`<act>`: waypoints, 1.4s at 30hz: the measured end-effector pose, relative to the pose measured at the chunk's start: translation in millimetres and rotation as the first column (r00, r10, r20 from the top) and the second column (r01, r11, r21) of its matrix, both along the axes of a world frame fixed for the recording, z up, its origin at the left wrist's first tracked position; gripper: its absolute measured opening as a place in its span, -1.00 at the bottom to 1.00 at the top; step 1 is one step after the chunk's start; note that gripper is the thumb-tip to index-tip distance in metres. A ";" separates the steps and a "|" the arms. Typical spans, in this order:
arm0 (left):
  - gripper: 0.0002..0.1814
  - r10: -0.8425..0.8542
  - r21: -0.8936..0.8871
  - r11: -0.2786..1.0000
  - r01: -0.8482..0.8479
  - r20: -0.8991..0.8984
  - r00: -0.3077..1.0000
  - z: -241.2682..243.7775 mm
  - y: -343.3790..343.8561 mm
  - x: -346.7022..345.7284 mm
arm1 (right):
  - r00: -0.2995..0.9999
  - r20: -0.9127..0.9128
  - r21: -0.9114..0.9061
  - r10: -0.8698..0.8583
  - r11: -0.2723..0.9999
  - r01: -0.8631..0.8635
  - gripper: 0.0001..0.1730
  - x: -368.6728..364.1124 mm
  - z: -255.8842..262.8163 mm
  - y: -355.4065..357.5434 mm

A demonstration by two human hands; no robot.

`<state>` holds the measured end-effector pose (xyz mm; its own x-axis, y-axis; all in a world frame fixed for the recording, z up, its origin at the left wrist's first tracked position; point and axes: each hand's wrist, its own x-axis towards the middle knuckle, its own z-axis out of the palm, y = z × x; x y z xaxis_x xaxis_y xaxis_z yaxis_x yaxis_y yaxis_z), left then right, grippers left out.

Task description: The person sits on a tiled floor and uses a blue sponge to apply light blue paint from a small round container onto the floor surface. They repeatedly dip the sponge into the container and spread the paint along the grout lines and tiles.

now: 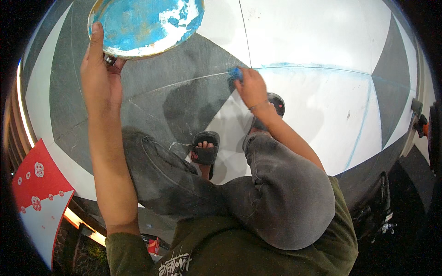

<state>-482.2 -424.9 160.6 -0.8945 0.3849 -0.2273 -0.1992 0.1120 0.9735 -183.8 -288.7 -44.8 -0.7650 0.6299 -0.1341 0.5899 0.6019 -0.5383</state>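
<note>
My left hand grips the edge of a shallow round dish or lid, its thumb over the rim and fingers beneath. Blue colour coats the inside, with thick white smears at the right and along the near rim. Low at the floor, my right hand pinches a small blue item, blurred and partly hidden by the fingers. It meets the joint between grey and white floor tiles, close to where several tile corners join. A blue-stained joint line runs rightward from there.
Sandalled feet and bent knees are below my hands. Another blue line crosses the white tile. A red and white patterned panel stands at left. A dark object with an orange part sits at the right edge.
</note>
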 end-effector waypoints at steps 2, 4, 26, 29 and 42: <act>-0.26 -0.017 0.003 1.000 0.017 0.001 1.000 1.8 -0.7 0.7 | 0.994 -0.026 -0.047 0.110 0.993 -0.111 -0.48 -11.9 -1.6 -18.9; -0.25 -0.039 0.015 0.999 0.040 -0.004 0.999 6.2 2.1 2.8 | 0.972 -0.070 -0.065 0.224 0.971 -0.229 -0.47 -18.8 -4.4 -25.4; -0.33 0.007 0.055 0.998 -0.009 0.028 1.000 1.2 5.5 10.9 | 0.997 -0.013 -0.058 0.079 0.995 -0.079 -0.50 -21.0 -7.2 -18.3; -0.34 0.011 0.077 0.997 -0.015 0.056 0.998 2.5 -0.7 8.0 | 0.955 -0.093 -0.095 0.282 0.952 -0.290 -0.48 -35.1 -13.9 -31.8; -0.34 0.068 0.087 0.993 -0.075 0.086 0.994 -3.2 -14.6 0.3 | 0.816 0.045 0.194 0.577 0.796 -0.574 -0.38 -17.5 -26.6 -33.1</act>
